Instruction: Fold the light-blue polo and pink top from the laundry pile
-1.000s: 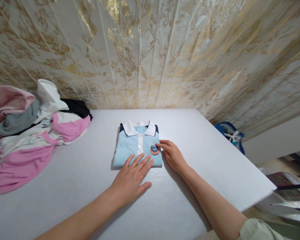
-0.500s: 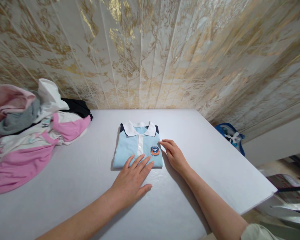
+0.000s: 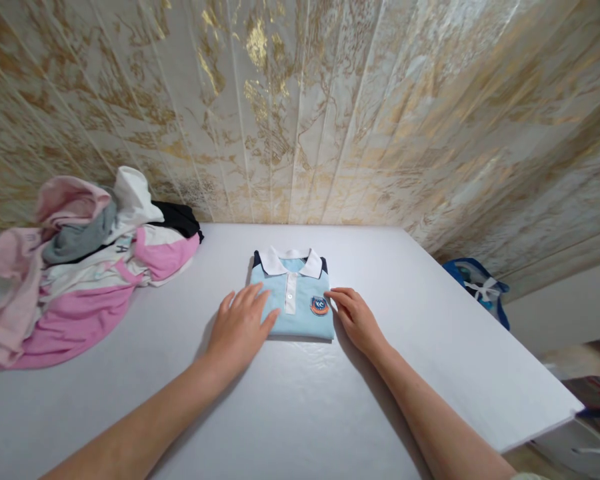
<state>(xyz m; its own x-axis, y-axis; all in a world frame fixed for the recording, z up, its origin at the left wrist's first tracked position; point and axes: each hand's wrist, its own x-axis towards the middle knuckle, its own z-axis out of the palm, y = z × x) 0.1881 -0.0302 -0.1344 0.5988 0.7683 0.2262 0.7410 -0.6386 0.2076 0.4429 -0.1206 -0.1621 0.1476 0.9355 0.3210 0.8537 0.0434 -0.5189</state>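
A light blue polo shirt (image 3: 300,320) with a white collar, dark shoulder patches and a round badge lies folded on the white table (image 3: 300,413). My left hand (image 3: 243,327) rests at the shirt's left side, fingers loosely spread and partly over its edge, holding nothing. At the opposite edge, close to the badge, my right hand (image 3: 355,320) touches the shirt with its fingertips. Its fingers are stretched forward and slightly bent; the thumb is mostly hidden.
A loose heap of clothes (image 3: 85,307), pink, white, grey and black, lies on the table's left. Behind the table hangs a white and gold patterned curtain (image 3: 290,120). A blue bag (image 3: 480,290) stands beyond the right edge.
My left hand has moved off the shirt's lower front to its left side. My right hand stays by the right edge. The whole view has shifted slightly.
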